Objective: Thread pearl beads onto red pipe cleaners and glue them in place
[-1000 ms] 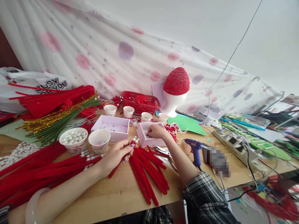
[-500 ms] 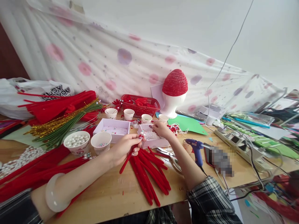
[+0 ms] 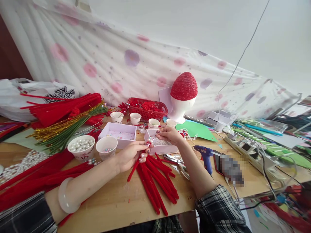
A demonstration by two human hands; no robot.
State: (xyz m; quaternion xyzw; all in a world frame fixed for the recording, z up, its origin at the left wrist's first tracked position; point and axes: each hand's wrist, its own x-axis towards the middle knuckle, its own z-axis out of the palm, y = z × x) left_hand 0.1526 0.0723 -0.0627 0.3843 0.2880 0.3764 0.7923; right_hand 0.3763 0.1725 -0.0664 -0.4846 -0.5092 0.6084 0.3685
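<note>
My left hand (image 3: 132, 156) pinches a red pipe cleaner (image 3: 132, 171) whose lower end sticks out below the fingers. Small white and red beads (image 3: 150, 141) show at the fingertips. Over a white box (image 3: 164, 149) of tiny pearl beads (image 3: 157, 141) is my right hand (image 3: 171, 134), thumb and fingers drawn together; whatever lies between them is too small to make out. Beneath the left hand, several red pipe cleaners (image 3: 155, 184) fan out on the wooden table (image 3: 116, 200). A second white box (image 3: 119, 133) with scattered beads stands behind the left wrist.
Paper cups of pearls (image 3: 81, 148) and small beads (image 3: 107, 148) stand left. A blue glue gun (image 3: 206, 158), scissors (image 3: 178, 161) and a power strip (image 3: 252, 157) lie right. Behind are a red basket (image 3: 150, 111) and a white head form (image 3: 180, 108) with a red wrapped cap.
My right hand has lifted slightly from the pearl box, its fingers now showing more. The left hand keeps its grip on the pipe cleaner. The whole view has shifted a little.
</note>
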